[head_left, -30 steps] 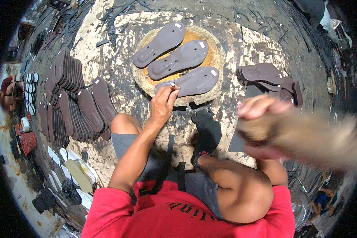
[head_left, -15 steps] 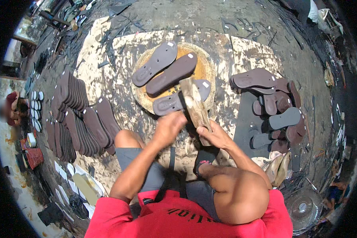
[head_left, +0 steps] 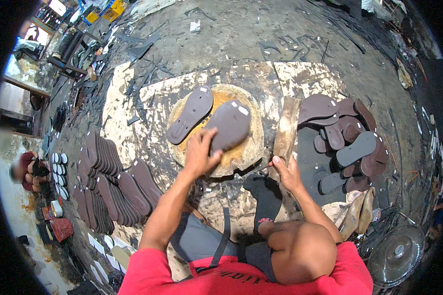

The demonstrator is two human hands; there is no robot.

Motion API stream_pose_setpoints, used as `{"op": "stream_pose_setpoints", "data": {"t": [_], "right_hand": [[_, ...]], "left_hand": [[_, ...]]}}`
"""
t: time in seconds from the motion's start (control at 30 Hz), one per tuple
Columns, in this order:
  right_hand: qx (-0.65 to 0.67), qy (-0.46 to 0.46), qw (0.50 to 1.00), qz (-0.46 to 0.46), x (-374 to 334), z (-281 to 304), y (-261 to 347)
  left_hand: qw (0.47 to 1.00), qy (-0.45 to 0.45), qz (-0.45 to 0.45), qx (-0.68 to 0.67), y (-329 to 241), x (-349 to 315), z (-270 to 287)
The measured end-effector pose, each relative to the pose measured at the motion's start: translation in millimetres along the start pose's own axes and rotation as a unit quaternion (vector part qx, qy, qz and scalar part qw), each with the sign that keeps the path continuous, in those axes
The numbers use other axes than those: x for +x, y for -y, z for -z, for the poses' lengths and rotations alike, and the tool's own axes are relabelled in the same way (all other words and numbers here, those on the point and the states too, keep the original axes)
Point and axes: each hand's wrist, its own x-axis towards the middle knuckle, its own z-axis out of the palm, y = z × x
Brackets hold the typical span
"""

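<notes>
We see the left hand (head_left: pixel 200 156) gripping the near end of a dark-brown rubber sandal sole (head_left: pixel 229 125), long axis running far-right, while the right hand (head_left: pixel 286 172) grasps a wooden block (head_left: pixel 285 132).

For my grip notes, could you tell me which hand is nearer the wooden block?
Right. The right hand grips the wooden block's lower end; the left hand rests across on a brown sole.

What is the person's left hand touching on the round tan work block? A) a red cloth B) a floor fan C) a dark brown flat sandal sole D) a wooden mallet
C: the left hand grips the lower end of a dark brown flat sandal sole lying on the round tan work block, while the right hand rests by the wooden mallet.
</notes>
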Motion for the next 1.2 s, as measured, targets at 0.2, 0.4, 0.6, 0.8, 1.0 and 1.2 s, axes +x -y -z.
{"op": "stream_pose_setpoints", "data": {"t": [0.2, 0.4, 0.6, 0.8, 1.0, 1.2], "right_hand": [[-0.016, 0.060, 0.998, 0.005, 19.4, -19.7, -5.9], [0.011, 0.065, 0.998, 0.008, 25.1, -43.3, -16.0], [-0.133, 0.071, 0.989, 0.010, 28.8, -54.8, -51.2], [-0.007, 0.096, 0.989, -0.111, 33.5, -50.2, -43.7], [-0.006, 0.107, 0.987, -0.121, 32.6, -60.8, -25.5], [-0.100, 0.096, 0.987, -0.086, 30.5, -60.3, -26.6]], "left_hand": [[0.991, 0.099, 0.002, 0.092, 70.9, 18.6, 9.3], [0.988, 0.029, 0.145, 0.048, 51.1, 47.4, 46.2], [0.954, 0.053, -0.083, -0.284, -117.8, 72.9, 44.8], [0.949, -0.143, 0.167, -0.226, 31.2, -30.8, 115.4], [0.698, -0.058, 0.683, 0.208, 201.1, -262.2, 214.5], [0.804, -0.074, 0.577, 0.128, 187.8, -323.5, 214.3]]}}
